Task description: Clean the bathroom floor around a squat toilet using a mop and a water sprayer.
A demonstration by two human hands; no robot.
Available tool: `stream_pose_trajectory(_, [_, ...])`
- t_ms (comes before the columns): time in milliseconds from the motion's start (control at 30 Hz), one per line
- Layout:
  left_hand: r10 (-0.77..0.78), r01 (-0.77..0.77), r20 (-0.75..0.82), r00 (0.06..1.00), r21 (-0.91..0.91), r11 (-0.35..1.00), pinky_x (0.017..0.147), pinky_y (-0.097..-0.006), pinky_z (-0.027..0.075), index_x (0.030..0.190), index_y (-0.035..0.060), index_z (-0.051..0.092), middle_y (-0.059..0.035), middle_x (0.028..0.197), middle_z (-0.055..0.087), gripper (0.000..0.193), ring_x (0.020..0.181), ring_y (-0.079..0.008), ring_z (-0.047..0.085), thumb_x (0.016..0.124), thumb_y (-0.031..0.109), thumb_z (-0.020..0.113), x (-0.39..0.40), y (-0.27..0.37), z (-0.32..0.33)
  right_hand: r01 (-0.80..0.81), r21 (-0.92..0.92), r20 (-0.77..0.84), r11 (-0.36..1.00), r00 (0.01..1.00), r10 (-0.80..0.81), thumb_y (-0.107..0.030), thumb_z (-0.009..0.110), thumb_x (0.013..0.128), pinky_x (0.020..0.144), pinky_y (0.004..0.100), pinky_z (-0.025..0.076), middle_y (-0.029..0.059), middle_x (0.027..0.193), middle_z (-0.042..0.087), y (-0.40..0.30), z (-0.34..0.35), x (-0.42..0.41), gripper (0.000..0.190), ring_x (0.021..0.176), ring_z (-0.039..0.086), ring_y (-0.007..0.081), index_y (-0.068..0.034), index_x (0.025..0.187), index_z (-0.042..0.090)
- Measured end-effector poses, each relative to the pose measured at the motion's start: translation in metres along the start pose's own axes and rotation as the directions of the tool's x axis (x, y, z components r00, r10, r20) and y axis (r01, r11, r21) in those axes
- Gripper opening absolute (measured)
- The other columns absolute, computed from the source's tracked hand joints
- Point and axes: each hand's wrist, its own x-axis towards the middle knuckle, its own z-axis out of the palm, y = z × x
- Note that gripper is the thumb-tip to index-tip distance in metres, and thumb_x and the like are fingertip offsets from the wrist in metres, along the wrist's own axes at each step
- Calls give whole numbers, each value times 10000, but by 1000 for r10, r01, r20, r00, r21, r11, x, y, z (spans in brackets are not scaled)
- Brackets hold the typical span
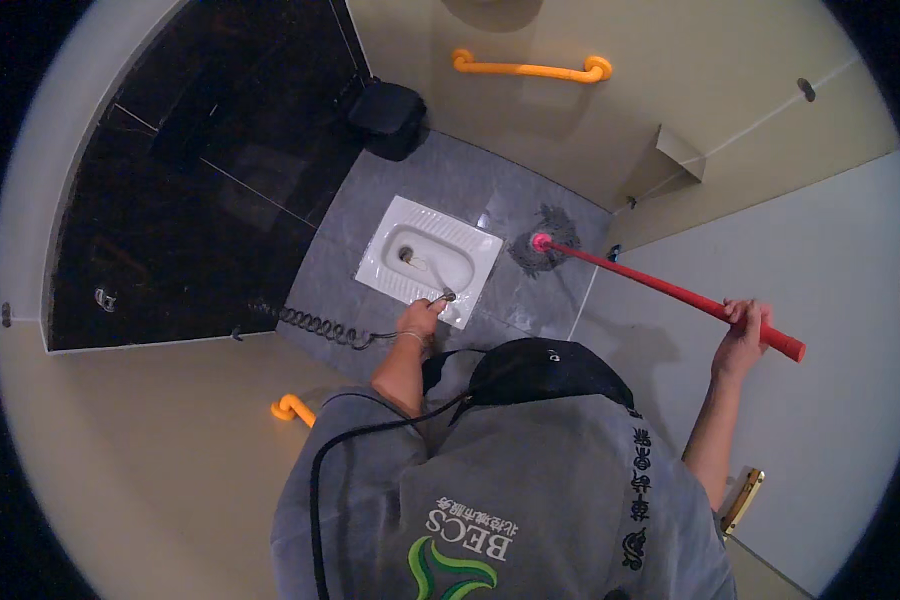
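Note:
A white ceramic squat toilet [384, 262] is set in the grey tiled floor. At its near edge my left hand [418, 319] grips a hand-held spray nozzle [448, 297] pointed over the bowl; a dark coiled hose [322, 325] runs from it to the left. My right hand [742, 337], out to the right, is closed round the upper end of a red mop handle [656, 285]. The handle slants down to a grey mop head [544, 255], spread on the floor just right of the toilet.
A black waste bin [390, 116] stands in the far corner. Orange grab bars are on the far wall [529, 70] and the left wall [292, 409]. A triangular metal fixture [681, 154] sticks out from the wall. To the right are a pale door panel [795, 247] and a gold-coloured handle [742, 502].

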Motion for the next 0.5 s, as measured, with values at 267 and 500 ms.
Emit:
stream_pose_trajectory(267, [12, -13, -30, 999, -36, 999, 891, -431, 424, 1068, 47, 613, -185, 1118, 595, 578, 1077, -344, 545, 831, 559, 487, 27, -29, -14, -19, 16, -4, 1000, 1000, 19, -134, 530, 881, 800, 408, 437, 34, 653, 456, -5, 18, -4, 152, 656, 494, 174, -82, 777, 432])
stream_pose_trajectory(500, [-27, 25, -41, 999, -40, 999, 937, -413, 407, 1127, 36, 598, -220, 1160, 567, 643, 1097, -355, 536, 821, 588, 478, 21, -46, -15, -12, -30, -24, 999, 1000, 11, -145, 540, 872, 811, 402, 434, 31, 655, 457, -10, 31, -13, 161, 665, 497, 178, -87, 764, 436])
